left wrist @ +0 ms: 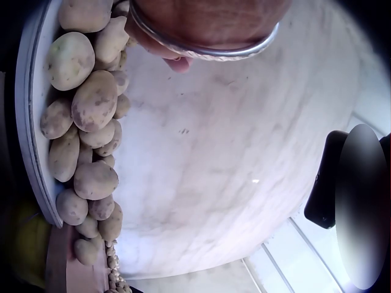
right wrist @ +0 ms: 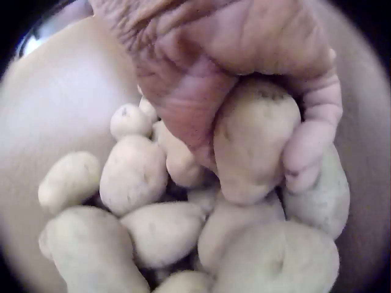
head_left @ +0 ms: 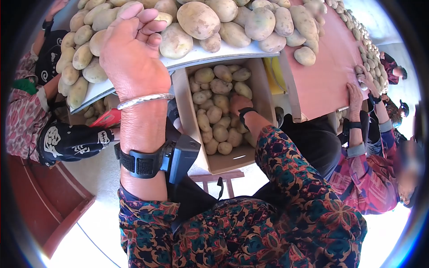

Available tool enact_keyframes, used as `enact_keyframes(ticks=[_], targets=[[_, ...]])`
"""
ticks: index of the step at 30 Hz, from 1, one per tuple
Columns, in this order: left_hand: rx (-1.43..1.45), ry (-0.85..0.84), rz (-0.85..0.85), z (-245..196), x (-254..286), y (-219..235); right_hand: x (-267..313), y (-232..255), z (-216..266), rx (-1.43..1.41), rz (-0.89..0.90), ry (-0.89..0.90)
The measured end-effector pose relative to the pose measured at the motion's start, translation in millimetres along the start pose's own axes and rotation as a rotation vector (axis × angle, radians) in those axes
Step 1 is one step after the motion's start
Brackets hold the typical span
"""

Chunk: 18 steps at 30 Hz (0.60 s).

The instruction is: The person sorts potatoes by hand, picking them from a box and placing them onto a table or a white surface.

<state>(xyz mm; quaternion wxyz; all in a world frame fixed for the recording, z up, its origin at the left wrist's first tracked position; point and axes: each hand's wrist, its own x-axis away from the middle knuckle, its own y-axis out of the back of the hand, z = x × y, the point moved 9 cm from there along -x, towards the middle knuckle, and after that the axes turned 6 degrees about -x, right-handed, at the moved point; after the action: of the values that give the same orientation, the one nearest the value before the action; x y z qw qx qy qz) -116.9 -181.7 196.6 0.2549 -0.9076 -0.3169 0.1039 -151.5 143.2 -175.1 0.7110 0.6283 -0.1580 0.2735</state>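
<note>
My right hand (head_left: 240,104) reaches down into a cardboard box (head_left: 267,96) of potatoes. In the right wrist view, the thumb and fingers of this hand grip a potato (right wrist: 256,143) just above the other potatoes in the box. My left hand (head_left: 136,56), wearing a silver bangle, is raised at the front edge of the tabletop (head_left: 214,56), beside a heap of potatoes (head_left: 199,20). Its fingers are loosely bent, and nothing shows in them. In the left wrist view the wrist hides most of that hand; one fingertip shows below the bangle.
A pinkish board (head_left: 321,76) lies right of the heap, with more potatoes along its far side. Something yellow (head_left: 274,76) sits behind the box. People are at both sides; on the right, a person's hands (head_left: 356,98) rest near the board. A dark red wooden piece (head_left: 49,201) stands lower left.
</note>
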Motion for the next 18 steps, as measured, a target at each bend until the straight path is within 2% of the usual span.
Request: enact_keyframes(ticks=[2, 6, 8, 9, 11, 12, 14, 16, 18], targets=[[-0.01, -0.005, -0.02, -1, -1, 3, 30, 25, 11, 0.002, 0.042, -0.093], [-0.007, -0.018, -0.041, -3, -6, 2, 45, 47, 14, -0.002, 0.054, -0.016], [0.013, -0.01, -0.023, 0, -9, 1, 64, 44, 9, -0.435, 0.288, -0.112], [0.026, -0.005, -0.005, 0, -10, 0, 72, 52, 10, -0.431, 0.284, -0.111], [0.029, -0.012, -0.02, 0, -10, 1, 92, 55, 29, -0.843, 0.481, -0.046], [0.028, -0.017, -0.033, -1, -9, 3, 99, 63, 32, -0.838, 0.471, -0.042], [0.03, -0.001, -0.083, -6, 6, -1, 115, 78, 60, -0.934, 0.646, 0.076], [0.047, -0.025, -0.118, -17, 8, 1, 126, 102, 86, -1.014, 0.573, 0.246], [0.102, 0.117, -0.23, 1, 8, 18, 154, 148, 125, -0.875, 0.571, 0.472]])
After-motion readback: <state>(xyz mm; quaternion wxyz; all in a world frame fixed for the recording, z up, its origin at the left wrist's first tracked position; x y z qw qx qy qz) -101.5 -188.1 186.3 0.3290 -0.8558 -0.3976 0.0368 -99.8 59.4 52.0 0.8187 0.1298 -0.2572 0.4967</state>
